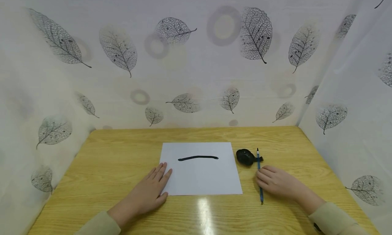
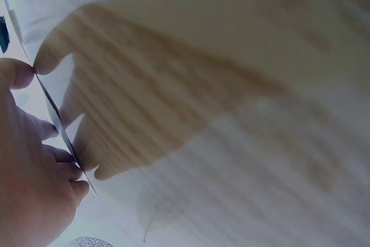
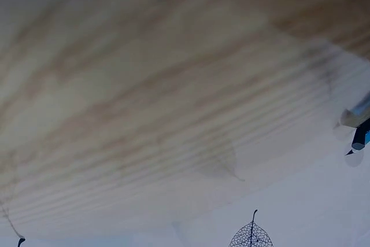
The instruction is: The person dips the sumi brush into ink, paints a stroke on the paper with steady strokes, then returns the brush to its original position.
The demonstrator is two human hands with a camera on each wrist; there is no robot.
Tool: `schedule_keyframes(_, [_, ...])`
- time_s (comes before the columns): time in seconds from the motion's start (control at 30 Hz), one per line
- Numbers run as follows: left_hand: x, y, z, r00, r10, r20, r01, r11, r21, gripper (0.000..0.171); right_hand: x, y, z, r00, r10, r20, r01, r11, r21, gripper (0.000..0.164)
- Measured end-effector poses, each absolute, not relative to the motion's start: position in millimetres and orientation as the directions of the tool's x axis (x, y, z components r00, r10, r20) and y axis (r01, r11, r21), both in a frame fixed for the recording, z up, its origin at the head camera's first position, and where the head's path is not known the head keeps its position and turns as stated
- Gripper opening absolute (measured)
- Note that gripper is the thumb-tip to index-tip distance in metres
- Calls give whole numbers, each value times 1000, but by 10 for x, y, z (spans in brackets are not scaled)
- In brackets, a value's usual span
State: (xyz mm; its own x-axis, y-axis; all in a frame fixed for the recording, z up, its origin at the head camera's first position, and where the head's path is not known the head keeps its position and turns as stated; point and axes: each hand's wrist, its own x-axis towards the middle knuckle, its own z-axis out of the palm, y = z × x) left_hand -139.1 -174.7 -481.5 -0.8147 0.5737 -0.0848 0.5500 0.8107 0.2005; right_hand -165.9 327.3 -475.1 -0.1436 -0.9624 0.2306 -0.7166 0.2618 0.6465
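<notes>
A white sheet of paper (image 1: 202,178) lies on the table, with one black, slightly arched horizontal stroke (image 1: 198,157) across its upper half. Over the sheet's left edge my left hand (image 1: 150,192) rests flat, fingers extended; the left wrist view shows the same hand (image 2: 34,172) along the paper's thin edge. My right hand (image 1: 277,182) holds a slim blue brush (image 1: 258,164) by the middle of its shaft, thumb hidden. The brush's black tip points away from me, and its upper part crosses the short handle of a black ink dish (image 1: 243,157).
The wooden table (image 1: 122,153) runs back to a pale curtain (image 1: 196,68) printed with leaves. The curtain also closes off both sides. A strip of light reflects off the table's front. The right wrist view is mostly wood grain, with the brush tip at its right edge.
</notes>
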Motion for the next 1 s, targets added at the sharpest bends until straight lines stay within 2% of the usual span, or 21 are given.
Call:
schedule_keyframes(0.57, [-1361,-1748,-4802,-808,589,-4,581,798,163,63,-1654,3322,-4748,-134,-957,256,-718,272,641,63])
schedule_keyframes(1.0, [-1334,-1703,-4815,-762,643,85,648,757,84,59,-1664,3280,-4604,-133,-939,316,-680,319,661,65])
